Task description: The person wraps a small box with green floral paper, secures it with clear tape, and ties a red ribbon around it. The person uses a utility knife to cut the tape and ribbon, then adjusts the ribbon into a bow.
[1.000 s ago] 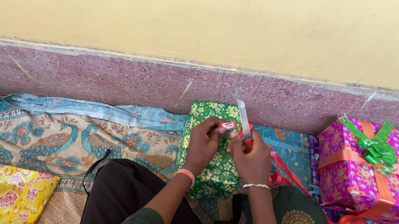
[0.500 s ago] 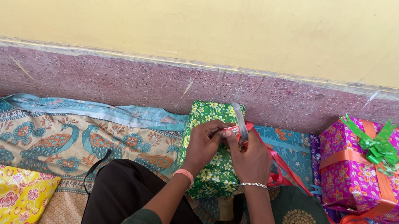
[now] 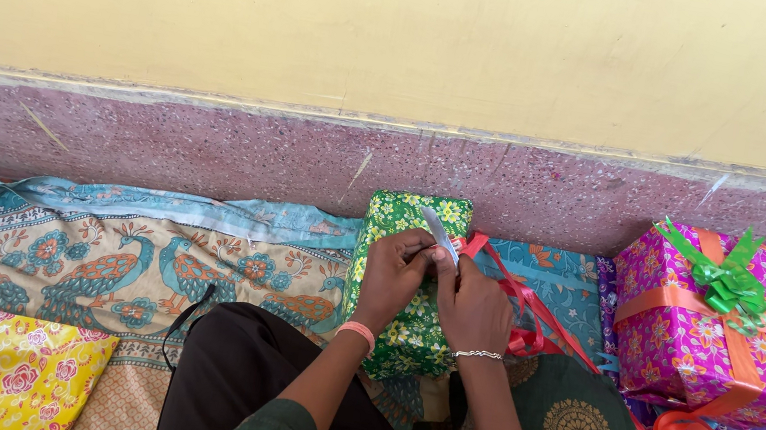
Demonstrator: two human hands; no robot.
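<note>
Three wrapped parcels lie on a patterned cloth with blue peacocks [image 3: 94, 253] spread over the floor; at the far left, near the lower corner, is a flat yellow parcel with pink flowers [image 3: 9, 382], well apart from the hands. In the middle, a green box wrapped in flowered paper [image 3: 409, 280] rests on the cloth just before the person's knees. The left hand [image 3: 390, 282], with a pink band on the wrist, is over this box; its fingers are bent and pinch a red shiny ribbon [image 3: 512, 300] at the top edge. The right hand [image 3: 472, 309], wearing a thin silver bracelet, touches the left one; its fingers are closed around a small pair of scissors [image 3: 439, 234], the pale blades pointing up and away; the ribbon runs from there to the right, over the cloth. At the far right stands a purple flowered box with orange ribbon and green bow [image 3: 709, 335], near the pink stone skirting [image 3: 211, 149].
</note>
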